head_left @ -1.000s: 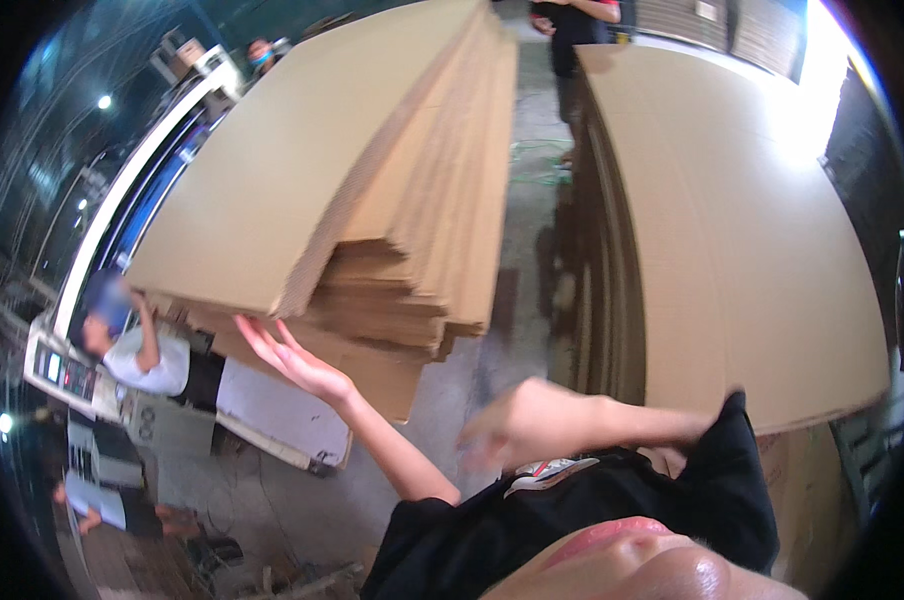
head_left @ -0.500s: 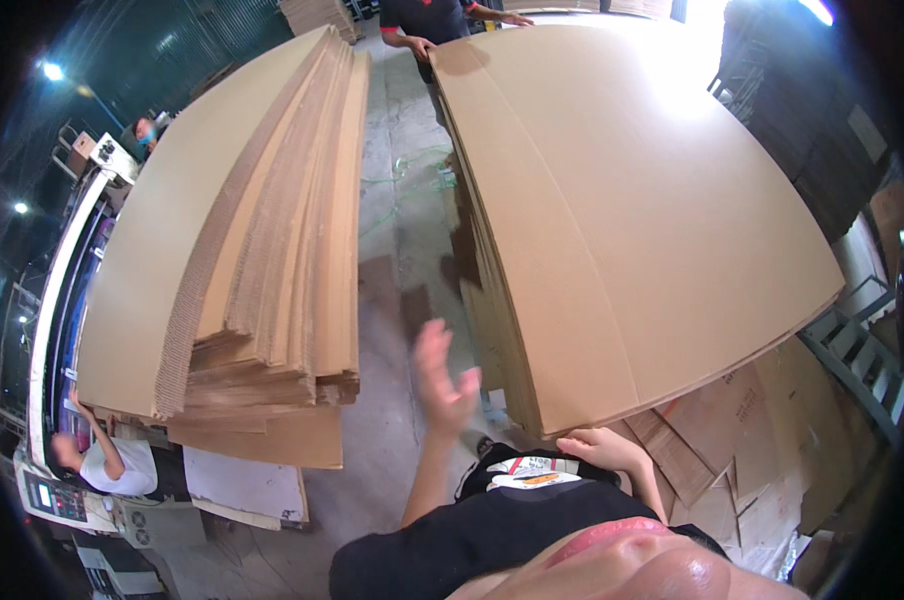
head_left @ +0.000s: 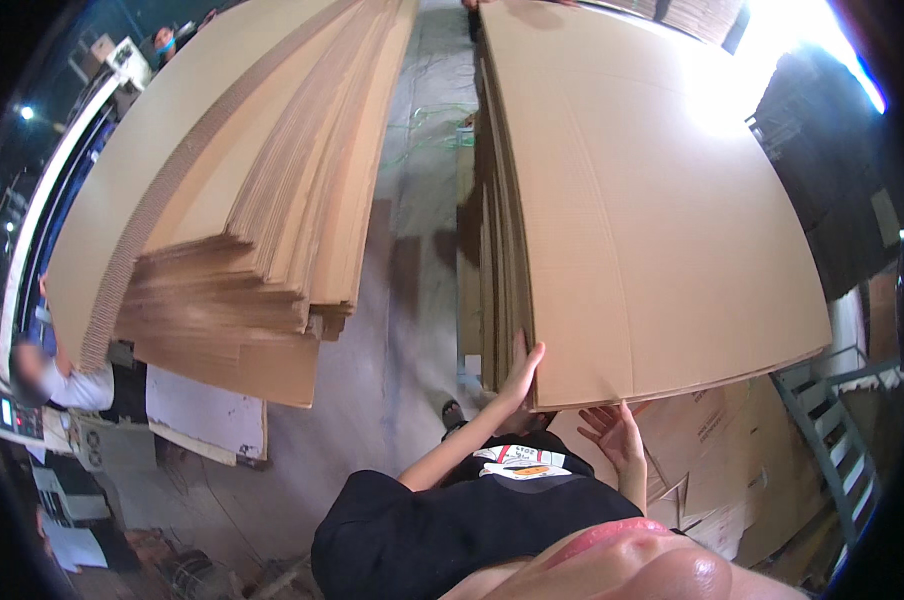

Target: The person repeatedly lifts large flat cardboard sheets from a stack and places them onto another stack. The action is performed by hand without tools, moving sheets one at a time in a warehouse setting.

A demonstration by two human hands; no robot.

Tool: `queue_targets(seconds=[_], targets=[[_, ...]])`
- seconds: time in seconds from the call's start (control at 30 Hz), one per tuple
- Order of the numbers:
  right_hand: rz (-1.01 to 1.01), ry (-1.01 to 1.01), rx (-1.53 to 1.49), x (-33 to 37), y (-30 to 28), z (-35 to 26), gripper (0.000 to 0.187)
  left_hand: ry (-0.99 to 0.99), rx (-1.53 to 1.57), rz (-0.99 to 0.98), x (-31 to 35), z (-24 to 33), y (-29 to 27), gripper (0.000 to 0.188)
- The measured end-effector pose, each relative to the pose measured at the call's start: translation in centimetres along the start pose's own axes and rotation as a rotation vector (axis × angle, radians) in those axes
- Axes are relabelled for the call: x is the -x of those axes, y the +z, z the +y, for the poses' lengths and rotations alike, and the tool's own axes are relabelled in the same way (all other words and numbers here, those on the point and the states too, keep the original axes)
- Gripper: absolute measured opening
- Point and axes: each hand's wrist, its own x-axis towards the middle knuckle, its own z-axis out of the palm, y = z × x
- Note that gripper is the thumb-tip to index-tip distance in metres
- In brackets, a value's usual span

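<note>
A tall stack of large brown cardboard sheets [head_left: 672, 220] stands in front of me to the right. My left hand [head_left: 522, 378] lies against the stack's left side near its front corner, fingers stretched out along the sheet edges. At the front edge, my right hand [head_left: 615, 436] is raised with its fingers spread, the fingertips at or just under the rim of the top sheets. Neither hand is wrapped round anything. Across the aisle on the left stands a second, uneven stack of cardboard sheets [head_left: 302, 200], its edges fanned out.
Between the stacks runs a grey floor aisle [head_left: 372, 400] with green strapping [head_left: 427, 130]. Flattened cardboard [head_left: 737, 450] lies at right beside a grey metal rack [head_left: 822, 440]. One person [head_left: 77, 388] is by the left stack and a long machine; another's hand shows at the right stack's far end.
My left hand has come from the air onto the right stack's side. My right hand has gone from resting on the front edge to spread fingers beneath it. The view has shifted.
</note>
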Motion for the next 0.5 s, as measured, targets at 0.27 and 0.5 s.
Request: queue_targets(seconds=[0.27, 0.5], targets=[[0.064, -0.073, -0.180, 0.0, 2.7, -0.4, 0.088, 0.087, -0.045, -0.078, 1.0, -1.0, -0.8, 0.103], [0.155, -0.231, -0.177, 3.5, 4.4, -2.0, 0.090, 0.166, -0.043, -0.149, 2.5, 0.4, -1.6, 0.092]])
